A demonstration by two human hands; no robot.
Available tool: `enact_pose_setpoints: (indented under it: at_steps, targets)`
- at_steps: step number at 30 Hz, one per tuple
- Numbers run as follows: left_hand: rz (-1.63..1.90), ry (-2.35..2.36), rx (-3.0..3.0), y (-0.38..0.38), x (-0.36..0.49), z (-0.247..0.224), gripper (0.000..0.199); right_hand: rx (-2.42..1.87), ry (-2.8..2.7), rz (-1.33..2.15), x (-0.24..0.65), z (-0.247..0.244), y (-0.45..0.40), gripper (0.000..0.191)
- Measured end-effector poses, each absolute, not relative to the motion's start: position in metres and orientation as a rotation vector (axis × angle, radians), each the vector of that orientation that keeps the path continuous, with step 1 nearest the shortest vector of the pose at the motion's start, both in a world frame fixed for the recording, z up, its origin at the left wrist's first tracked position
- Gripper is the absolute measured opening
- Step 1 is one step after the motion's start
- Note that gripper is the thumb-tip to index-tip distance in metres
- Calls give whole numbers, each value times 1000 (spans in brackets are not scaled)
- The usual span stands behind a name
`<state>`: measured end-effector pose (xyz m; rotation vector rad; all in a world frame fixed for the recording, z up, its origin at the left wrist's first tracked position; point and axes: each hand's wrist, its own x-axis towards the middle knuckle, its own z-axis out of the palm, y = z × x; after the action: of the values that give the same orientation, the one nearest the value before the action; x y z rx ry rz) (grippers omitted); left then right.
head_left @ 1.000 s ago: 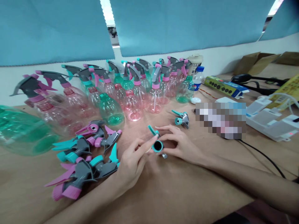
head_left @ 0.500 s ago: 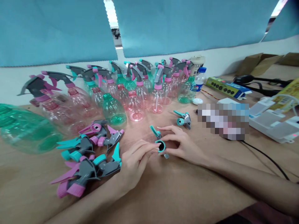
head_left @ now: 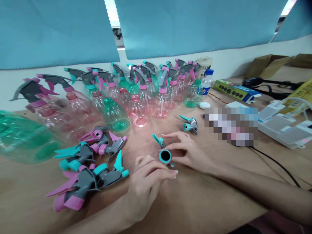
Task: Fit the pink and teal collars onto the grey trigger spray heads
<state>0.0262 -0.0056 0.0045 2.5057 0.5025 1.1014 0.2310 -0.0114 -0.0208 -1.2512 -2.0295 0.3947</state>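
My right fingers (head_left: 175, 145) pinch a teal-and-grey spray head (head_left: 165, 150), collar opening toward me, mid-desk. Left fingers (head_left: 158, 175) half-curled just beside it; can't tell if they grip anything. Loose spray heads (head_left: 86, 152) on the desk (head_left: 200, 201) to my left, another teal-and-grey head (head_left: 193, 123) ahead right, pink and green bottles (head_left: 115, 113) behind.

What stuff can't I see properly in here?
In the head view:
Inside the turquoise trigger spray head in the right hand: too dark.
Palm of the left hand: turned away from the camera.
Neck of the lying green bottle: cut off by the left edge.
What's under the pixelated patch: blurred out.
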Motion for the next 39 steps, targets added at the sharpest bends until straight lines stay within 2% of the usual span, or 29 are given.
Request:
enact_pose_setpoints:
  at_steps: [9, 16, 19, 28, 34, 39]
  targets:
    - [1055, 863, 2285, 10, 26, -1, 15, -1268, -2063, 372, 228, -17, -14, 19]
    - [1092, 638, 2375, 8, 26, -3, 21, -1265, -2074, 334, 229, -19, -13, 19]
    - [1096, 678, 2413, 9, 27, -3, 24, -1241, -2086, 335, 228, -20, -14, 15]
    - [1146, 796, 2323, 8, 29, -1, 9, -1212, -2090, 349, 228, -21, -14, 18]
    - [1229, 550, 2755, 12, 24, 0, 12, -1215, -2068, 333, 229, -21, -14, 16]
    - [1250, 427, 2889, 16, 26, -2, 18, -1213, -2081, 320, 231, -20, -15, 15]
